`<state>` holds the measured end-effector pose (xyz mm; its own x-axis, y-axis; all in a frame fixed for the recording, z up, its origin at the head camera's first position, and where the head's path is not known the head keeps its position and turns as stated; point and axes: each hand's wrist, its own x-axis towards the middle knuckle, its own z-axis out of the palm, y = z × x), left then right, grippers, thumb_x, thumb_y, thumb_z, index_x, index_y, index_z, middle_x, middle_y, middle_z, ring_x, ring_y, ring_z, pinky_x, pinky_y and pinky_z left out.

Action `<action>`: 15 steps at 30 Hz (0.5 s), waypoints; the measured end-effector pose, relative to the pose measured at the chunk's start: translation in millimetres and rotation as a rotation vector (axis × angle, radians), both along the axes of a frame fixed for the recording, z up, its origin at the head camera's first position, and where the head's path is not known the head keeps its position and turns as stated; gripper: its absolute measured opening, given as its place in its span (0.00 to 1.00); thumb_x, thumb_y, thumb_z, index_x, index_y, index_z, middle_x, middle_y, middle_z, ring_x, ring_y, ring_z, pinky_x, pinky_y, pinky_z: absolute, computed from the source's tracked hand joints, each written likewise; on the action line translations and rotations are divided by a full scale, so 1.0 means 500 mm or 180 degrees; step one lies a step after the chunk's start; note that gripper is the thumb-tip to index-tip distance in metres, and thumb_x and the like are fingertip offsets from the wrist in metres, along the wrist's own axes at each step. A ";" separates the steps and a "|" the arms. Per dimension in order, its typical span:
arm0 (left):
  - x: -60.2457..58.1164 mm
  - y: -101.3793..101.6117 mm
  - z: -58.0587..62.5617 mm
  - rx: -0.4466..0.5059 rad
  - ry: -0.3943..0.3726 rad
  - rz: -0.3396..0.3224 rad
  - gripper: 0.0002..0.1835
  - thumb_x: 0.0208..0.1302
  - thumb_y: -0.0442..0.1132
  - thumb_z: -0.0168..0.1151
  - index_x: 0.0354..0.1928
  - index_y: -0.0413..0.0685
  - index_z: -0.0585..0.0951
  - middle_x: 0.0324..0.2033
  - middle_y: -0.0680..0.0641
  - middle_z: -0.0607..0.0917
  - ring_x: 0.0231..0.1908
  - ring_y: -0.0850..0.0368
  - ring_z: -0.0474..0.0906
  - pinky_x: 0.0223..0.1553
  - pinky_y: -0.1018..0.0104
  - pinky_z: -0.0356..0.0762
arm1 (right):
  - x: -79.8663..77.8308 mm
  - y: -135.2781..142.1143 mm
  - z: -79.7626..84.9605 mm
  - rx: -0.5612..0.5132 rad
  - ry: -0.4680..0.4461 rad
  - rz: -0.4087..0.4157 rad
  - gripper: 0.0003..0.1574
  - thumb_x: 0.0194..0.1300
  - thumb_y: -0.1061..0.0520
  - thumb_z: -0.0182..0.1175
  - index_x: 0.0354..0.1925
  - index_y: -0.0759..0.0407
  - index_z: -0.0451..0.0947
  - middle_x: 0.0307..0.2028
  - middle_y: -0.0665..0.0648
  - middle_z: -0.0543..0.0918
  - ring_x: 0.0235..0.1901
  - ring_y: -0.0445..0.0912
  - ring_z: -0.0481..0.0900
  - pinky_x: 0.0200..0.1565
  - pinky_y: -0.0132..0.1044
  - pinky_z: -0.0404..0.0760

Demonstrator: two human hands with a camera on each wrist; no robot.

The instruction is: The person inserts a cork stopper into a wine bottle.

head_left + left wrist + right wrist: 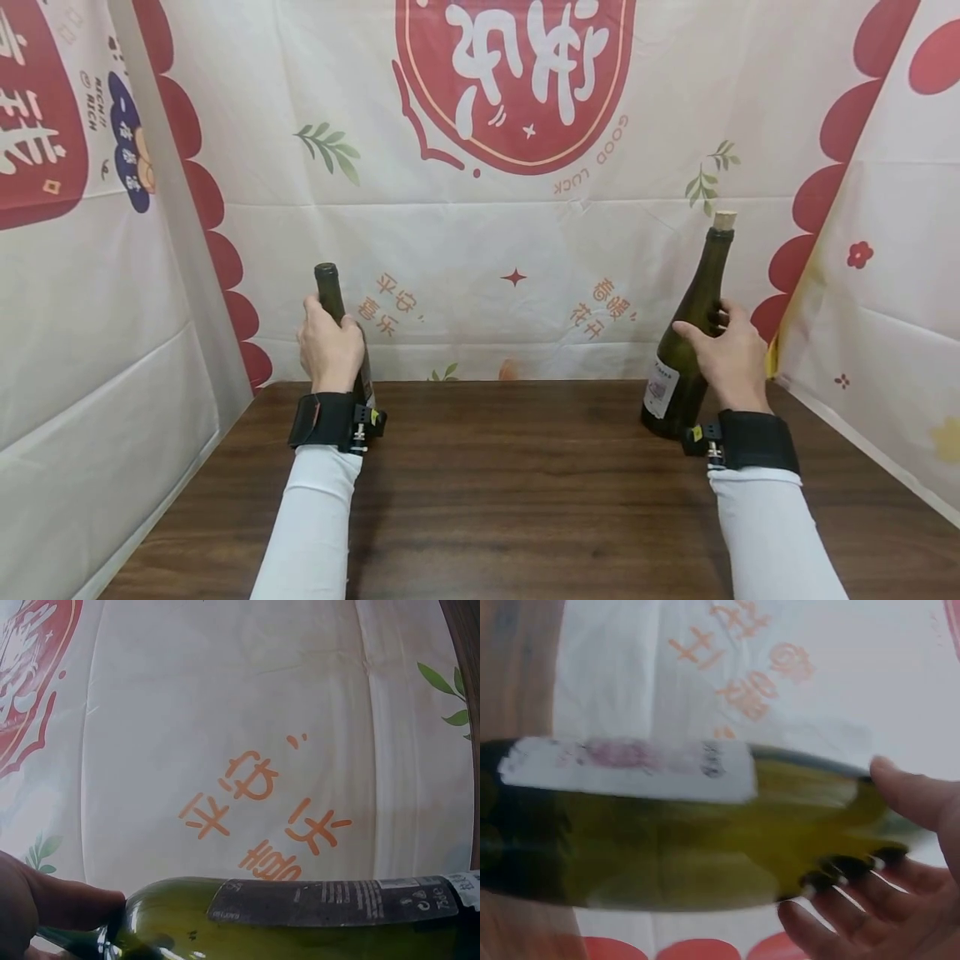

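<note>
At the table's far left, my left hand grips a dark green wine bottle around its upper part; the open mouth shows no cork. In the left wrist view the thumb lies at the bottle's shoulder, and a dark printed label runs along the glass. On the far right, my right hand holds a second green wine bottle, thumb on one side and fingers on the other. A cork sits in its neck. This bottle leans to the right and bears a white label.
Both bottles are near the back edge of the brown wooden table. Behind it hangs a pale printed cloth, with further cloth panels at the left and right sides.
</note>
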<state>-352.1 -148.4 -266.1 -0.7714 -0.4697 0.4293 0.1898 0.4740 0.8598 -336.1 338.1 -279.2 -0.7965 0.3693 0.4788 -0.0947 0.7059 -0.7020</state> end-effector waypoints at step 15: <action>-0.005 0.014 0.009 -0.0179 -0.0053 -0.0207 0.30 0.79 0.36 0.56 0.78 0.38 0.62 0.63 0.29 0.80 0.60 0.29 0.78 0.60 0.34 0.73 | 0.064 0.101 0.019 0.1083 -0.1257 0.0450 0.56 0.71 0.38 0.68 0.65 0.88 0.63 0.56 0.90 0.71 0.52 0.80 0.73 0.52 0.74 0.77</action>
